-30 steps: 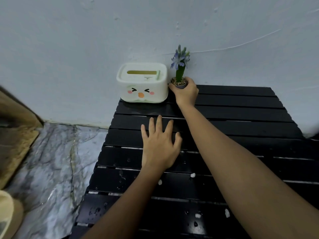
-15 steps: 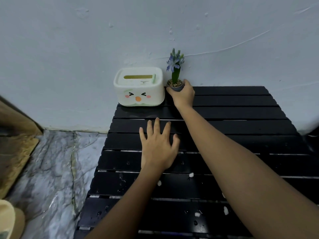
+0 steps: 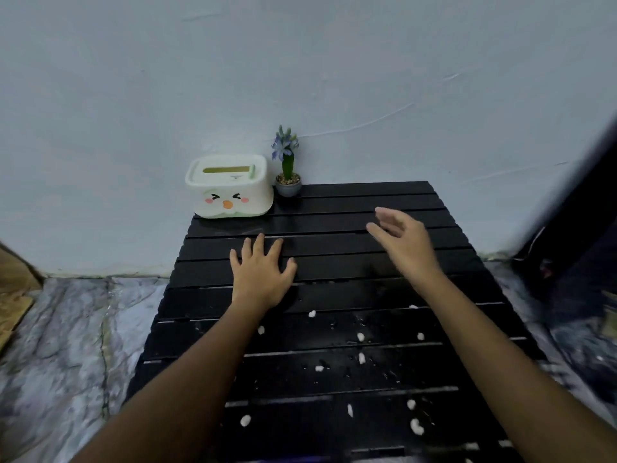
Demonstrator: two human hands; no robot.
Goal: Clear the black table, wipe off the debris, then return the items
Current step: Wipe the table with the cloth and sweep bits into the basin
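Observation:
A black slatted table [image 3: 350, 208] stands against a pale wall. At its far left corner sits a white tissue box [image 3: 229, 186] with a cartoon face. Right beside it stands a small grey pot with a purple flower [image 3: 287, 175], upright and free of any hand. My left hand [image 3: 262, 277] lies flat on the slats, fingers spread, holding nothing. My right hand [image 3: 402, 240] hovers above the table's right middle, fingers apart and empty, slightly blurred. Several white crumbs of debris [image 3: 360, 337] are scattered over the near slats.
Marbled grey floor [image 3: 66, 345] lies left of the table. A brown board [image 3: 15, 295] leans at the far left. A dark blurred object [image 3: 574, 248] stands to the right of the table, close to its edge.
My right hand has let go of the flower pot and pulled back to the right, now open above the table. The pot stays beside the tissue box. The left hand has not moved.

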